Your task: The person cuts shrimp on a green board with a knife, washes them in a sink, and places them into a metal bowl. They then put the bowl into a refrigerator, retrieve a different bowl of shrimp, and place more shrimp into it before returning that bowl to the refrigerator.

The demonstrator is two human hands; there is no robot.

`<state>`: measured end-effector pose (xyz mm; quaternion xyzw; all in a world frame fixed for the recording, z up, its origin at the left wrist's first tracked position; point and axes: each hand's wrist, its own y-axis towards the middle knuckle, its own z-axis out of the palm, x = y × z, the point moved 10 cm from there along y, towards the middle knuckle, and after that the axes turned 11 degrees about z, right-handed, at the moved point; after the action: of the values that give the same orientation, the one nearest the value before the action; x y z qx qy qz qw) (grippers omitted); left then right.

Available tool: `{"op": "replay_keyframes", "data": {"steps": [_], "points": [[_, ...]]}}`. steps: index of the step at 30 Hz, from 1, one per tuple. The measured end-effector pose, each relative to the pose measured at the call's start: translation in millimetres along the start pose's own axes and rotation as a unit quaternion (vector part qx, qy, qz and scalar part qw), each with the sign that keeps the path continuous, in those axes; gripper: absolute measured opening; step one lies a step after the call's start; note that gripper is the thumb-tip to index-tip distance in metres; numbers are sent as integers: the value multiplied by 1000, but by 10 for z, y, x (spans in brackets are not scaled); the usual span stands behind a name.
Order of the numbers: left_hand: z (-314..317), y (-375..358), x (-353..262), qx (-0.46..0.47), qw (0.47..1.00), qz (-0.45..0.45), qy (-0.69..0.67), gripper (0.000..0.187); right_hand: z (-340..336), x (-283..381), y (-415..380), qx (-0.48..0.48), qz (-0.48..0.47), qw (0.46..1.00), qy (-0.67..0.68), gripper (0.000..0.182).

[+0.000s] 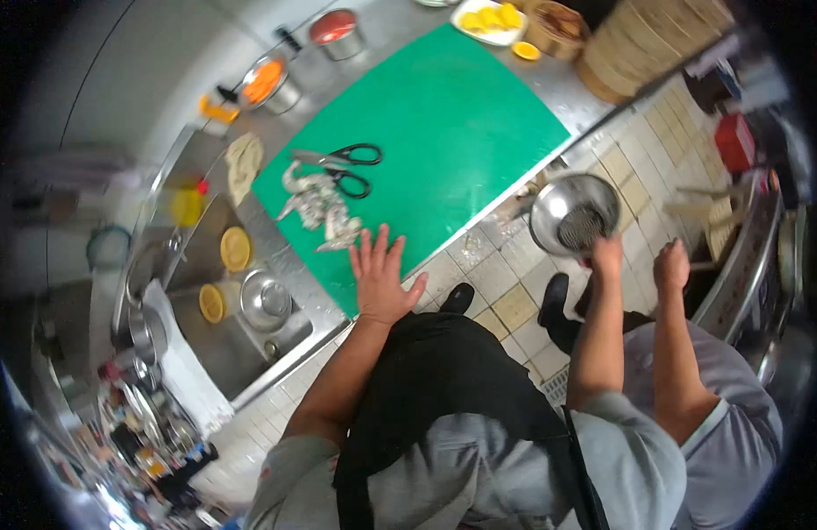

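My left hand (386, 278) has its fingers spread at the near-left edge of the green cutting board (452, 132), by a small pile of grey shrimp-like pieces (320, 208). Black-handled scissors (338, 163) lie just beyond the pile. Off the board's right side, my right hand (607, 254) is closed on the near rim of a round metal bowl (554, 199). The bowl is held over the floor, and a dark, mesh-like patch shows inside it. What my right thumb does is hidden.
A co-worker's closed hand (672, 265) is right of mine. Left are a sink (227, 336) with a metal lid-like piece and yellow-orange rounds, and a cloth (244, 168). Metal containers (338, 35), a white plate (490, 37) and bamboo steamers (647, 44) line the back.
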<state>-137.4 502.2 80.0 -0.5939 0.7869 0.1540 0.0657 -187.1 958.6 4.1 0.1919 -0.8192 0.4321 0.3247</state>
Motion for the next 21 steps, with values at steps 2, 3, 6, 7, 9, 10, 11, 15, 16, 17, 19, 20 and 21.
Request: {"op": "replay_keyframes", "data": {"steps": [2,3,6,7,9,10,11,15,16,17,19,20,21], "points": [[-21,-21,-8,-4,1000,-5,-11,72,-427,-441,56,-55,26,998,33,44],[-47,1,1,-12,1000,8,-15,71,-438,-328,-155,-30,-5,999,45,46],[-102,-17,0,-32,999,16,-33,69,-500,225,-903,-14,-89,992,89,48],[-110,-32,-5,-34,998,22,-46,68,-413,399,-1120,23,-96,989,114,48],[-124,-86,21,-45,996,27,-66,69,-197,498,-1187,71,-97,982,148,46],[-144,-91,46,-48,994,37,-86,70,-4,570,-1213,116,-90,972,184,44],[-210,-124,67,-75,990,50,-109,67,181,600,-1241,128,-74,970,194,35],[-660,-340,466,-197,955,38,-216,62,1161,659,-1374,223,-48,956,186,29],[-748,-434,616,-204,955,32,-213,62,1391,641,-1391,255,-35,947,192,28],[-855,-559,831,-227,949,7,-219,61,1577,594,-1396,271,-12,938,218,27],[-1073,-897,1226,-260,942,-49,-205,60,1813,651,-1571,275,-30,938,210,26],[-1116,-1130,1398,-265,941,-61,-201,60,1911,667,-1651,271,-43,938,212,25],[-1075,-1368,1643,-261,932,-119,-221,59,1967,636,-1627,252,-41,948,188,35]]}}
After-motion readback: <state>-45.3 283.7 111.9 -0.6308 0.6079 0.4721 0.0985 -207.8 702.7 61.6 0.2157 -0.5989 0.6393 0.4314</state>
